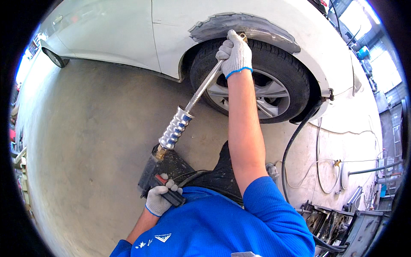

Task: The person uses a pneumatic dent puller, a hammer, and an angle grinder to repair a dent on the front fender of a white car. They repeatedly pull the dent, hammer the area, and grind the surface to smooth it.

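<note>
A dent puller with a ribbed chrome sliding weight (176, 128) slants from my lap up to the white car's rear or front wheel arch; which one I cannot tell. My gloved left hand (159, 200) is closed round its black pistol grip (174, 198), beside a red trigger. My gloved right hand (236, 55) wraps the far end of the steel rod (207, 85), close to the fender. A brass-coloured tip (243, 37) shows beside that hand. Around it the arch is ground to a grey patch (274, 35). Whether the tip touches the metal is hidden.
Below the patch sits the tire (299, 85) with its silver wheel (274, 95). A thick black cable (295, 137) runs from a clamp (330, 96) on the car's body down past my right side. Thin hoses and dark parts (329, 222) lie on the floor at right.
</note>
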Demonstrator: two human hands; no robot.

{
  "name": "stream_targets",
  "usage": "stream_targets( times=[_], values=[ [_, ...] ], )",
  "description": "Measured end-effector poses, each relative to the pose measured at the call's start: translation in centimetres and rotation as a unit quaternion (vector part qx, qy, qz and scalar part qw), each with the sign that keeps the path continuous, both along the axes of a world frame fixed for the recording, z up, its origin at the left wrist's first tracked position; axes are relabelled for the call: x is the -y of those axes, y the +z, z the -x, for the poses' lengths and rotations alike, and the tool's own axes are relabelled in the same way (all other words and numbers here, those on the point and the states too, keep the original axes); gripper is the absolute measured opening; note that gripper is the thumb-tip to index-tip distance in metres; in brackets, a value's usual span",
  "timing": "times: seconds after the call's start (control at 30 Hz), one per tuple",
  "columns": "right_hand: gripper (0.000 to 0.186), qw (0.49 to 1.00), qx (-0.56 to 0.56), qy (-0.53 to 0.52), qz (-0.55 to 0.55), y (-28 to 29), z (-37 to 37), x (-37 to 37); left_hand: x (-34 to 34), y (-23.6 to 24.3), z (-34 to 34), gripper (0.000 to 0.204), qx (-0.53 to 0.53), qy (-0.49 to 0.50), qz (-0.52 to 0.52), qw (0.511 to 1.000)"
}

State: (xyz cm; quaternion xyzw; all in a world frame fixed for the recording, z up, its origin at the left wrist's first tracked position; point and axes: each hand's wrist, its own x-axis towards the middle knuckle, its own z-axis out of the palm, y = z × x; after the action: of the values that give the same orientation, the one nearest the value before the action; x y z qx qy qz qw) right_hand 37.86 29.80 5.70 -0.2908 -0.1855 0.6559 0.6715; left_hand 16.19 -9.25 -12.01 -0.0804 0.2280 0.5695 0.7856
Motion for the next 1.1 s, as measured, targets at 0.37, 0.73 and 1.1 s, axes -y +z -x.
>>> stream_targets(
  times=[0.37, 0.73, 1.1],
  values=[
    [0.026, 1.0, -0.001, 0.016, -0.013, -0.2, 0.5, -0.6, -0.1, -0.1, -0.1, 0.042, -0.004, 0.002, 0.006, 1.0],
    [0.029, 0.998, -0.022, 0.034, -0.043, -0.1, 0.3, -0.8, -0.6, 0.3, -0.3, 0.042, -0.012, 0.0, 0.006, 1.0],
    [0.015, 0.983, 0.149, 0.005, -0.107, -2.2, 1.3, 2.8, -0.4, 0.0, 0.0, 0.055, -0.008, 0.005, 0.01, 1.0]
  ],
)
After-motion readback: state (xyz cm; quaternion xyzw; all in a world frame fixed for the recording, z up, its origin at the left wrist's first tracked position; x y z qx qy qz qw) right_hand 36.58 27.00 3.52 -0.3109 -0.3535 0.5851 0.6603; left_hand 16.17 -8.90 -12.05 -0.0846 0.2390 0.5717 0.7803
